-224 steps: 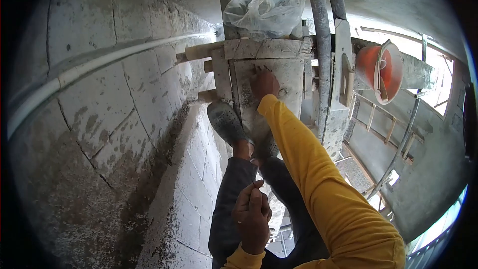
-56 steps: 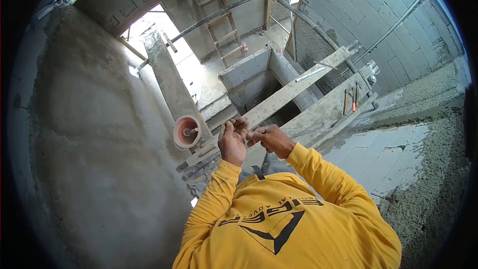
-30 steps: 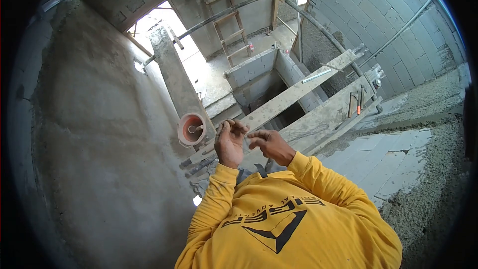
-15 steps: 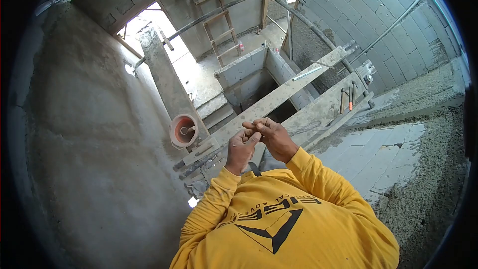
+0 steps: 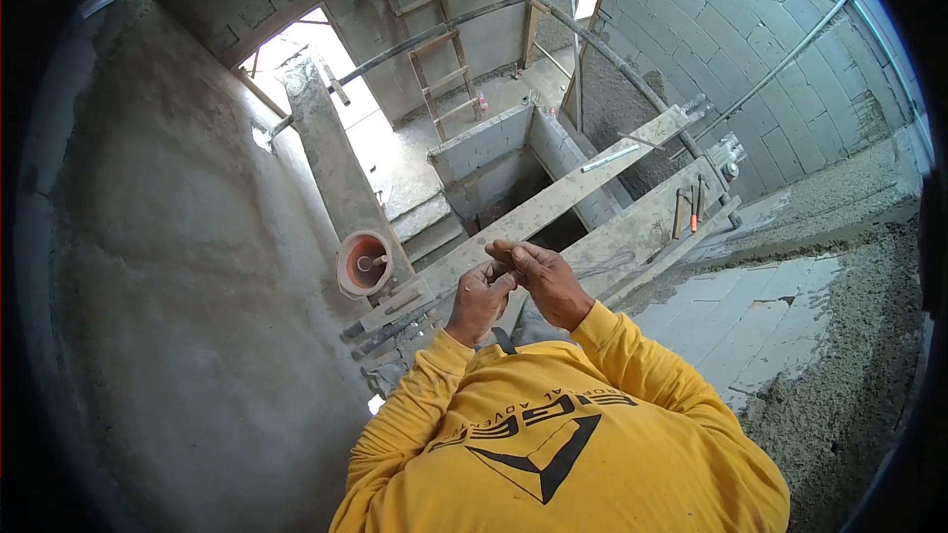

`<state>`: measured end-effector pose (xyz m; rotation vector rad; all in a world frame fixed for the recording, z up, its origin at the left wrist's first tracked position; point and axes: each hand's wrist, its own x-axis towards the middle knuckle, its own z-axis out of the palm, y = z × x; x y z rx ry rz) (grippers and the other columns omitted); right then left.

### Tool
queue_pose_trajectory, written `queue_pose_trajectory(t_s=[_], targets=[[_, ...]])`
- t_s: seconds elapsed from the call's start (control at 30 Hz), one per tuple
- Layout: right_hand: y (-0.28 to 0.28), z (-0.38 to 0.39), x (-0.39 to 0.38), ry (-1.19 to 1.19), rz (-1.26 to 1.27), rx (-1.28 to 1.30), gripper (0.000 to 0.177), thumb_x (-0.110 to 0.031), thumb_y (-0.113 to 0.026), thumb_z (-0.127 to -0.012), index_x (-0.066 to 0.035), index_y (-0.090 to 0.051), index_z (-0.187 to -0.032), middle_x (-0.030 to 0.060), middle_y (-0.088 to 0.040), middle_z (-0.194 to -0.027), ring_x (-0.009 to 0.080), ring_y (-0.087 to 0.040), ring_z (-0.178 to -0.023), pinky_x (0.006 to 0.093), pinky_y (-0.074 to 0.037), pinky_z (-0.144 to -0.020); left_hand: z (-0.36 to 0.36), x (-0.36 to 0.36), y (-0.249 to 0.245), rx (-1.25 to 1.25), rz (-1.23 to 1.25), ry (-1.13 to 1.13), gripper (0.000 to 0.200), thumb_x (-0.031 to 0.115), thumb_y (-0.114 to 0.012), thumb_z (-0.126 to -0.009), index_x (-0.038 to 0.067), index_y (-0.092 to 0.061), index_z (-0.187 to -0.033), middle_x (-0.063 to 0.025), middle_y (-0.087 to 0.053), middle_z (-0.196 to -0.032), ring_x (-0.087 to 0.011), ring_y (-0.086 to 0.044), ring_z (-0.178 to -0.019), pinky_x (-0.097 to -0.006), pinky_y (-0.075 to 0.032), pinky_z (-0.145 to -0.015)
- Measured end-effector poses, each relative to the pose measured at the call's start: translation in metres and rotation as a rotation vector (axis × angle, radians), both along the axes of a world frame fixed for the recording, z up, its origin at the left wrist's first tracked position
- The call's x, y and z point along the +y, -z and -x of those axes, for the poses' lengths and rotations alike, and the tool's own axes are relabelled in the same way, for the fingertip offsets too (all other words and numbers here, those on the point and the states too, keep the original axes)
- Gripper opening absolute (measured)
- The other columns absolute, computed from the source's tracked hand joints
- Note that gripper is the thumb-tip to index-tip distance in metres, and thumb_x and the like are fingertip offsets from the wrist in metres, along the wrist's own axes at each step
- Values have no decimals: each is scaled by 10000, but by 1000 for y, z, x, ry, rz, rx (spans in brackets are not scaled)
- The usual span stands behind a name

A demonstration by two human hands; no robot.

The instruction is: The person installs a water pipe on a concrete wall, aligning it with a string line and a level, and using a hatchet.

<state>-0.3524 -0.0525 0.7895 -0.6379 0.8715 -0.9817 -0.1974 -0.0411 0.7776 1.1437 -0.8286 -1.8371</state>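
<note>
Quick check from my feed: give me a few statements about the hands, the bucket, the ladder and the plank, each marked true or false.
1. The left hand and right hand meet, fingers curled together. True.
2. The orange bucket is on the right hand's side. False: it is out beyond the left hand.
3. A wooden ladder leans at the far wall. True.
4. The left hand grips the ladder. False: the ladder stands far off, and neither hand touches it.
5. Tools lie on the plank to the right of the hands. True.
</note>
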Motion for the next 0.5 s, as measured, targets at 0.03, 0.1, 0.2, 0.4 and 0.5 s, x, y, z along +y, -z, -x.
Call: queue_pose_trajectory(t_s=[0.03, 0.1, 0.2, 0.4, 0.5], targets=[[3, -1, 0, 48, -24, -13, 368, -278, -529, -1091, 15, -631, -1291, 82, -692, -1236, 136, -637, -1114, 247, -483, -874, -1, 1, -1, 28, -19, -10, 129, 152, -684, -984, 32, -647, -952, 55, -536, -672, -22, -382, -457, -219, -262, -415], [5, 1, -1, 132, -4, 90, 359, -284, -560, -1075, 10, -637, -1266, 71, -698, -1141, 135, -641, -1013, 266, -496, -839, -6, 0, 6, 21, -49, -15, 115, 139, -678, -979, 34, -641, -950, 56, -524, -666, -26, -382, -453, -219, -266, -413], [22, 13, -4, 86, 3, 279, 285, -259, -622, -1039, -1, -693, -1136, 24, -677, -911, 87, -540, -734, 242, -431, -667, -8, 0, 9, -34, -45, -31, 111, 135, -679, -971, 35, -639, -947, 49, -537, -679, -31, -384, -451, -220, -270, -409], [27, 9, 2, -54, 202, 419, 180, -180, -726, -973, -5, -716, -1014, 3, -681, -831, 78, -559, -711, 238, -460, -654, -4, 8, 33, -236, 128, -12, 116, 141, -668, -970, 31, -630, -971, 7, -610, -756, -45, -409, -464, -221, -291, -407], [22, 7, 2, 18, 181, 521, 174, -163, -728, -969, 4, -719, -1017, 12, -696, -861, 85, -601, -777, 254, -493, -706, -8, 9, 15, -54, -28, -101, 176, 209, -586, -1010, 38, -604, -1045, -36, -648, -798, -61, -421, -461, -219, -303, -407]])
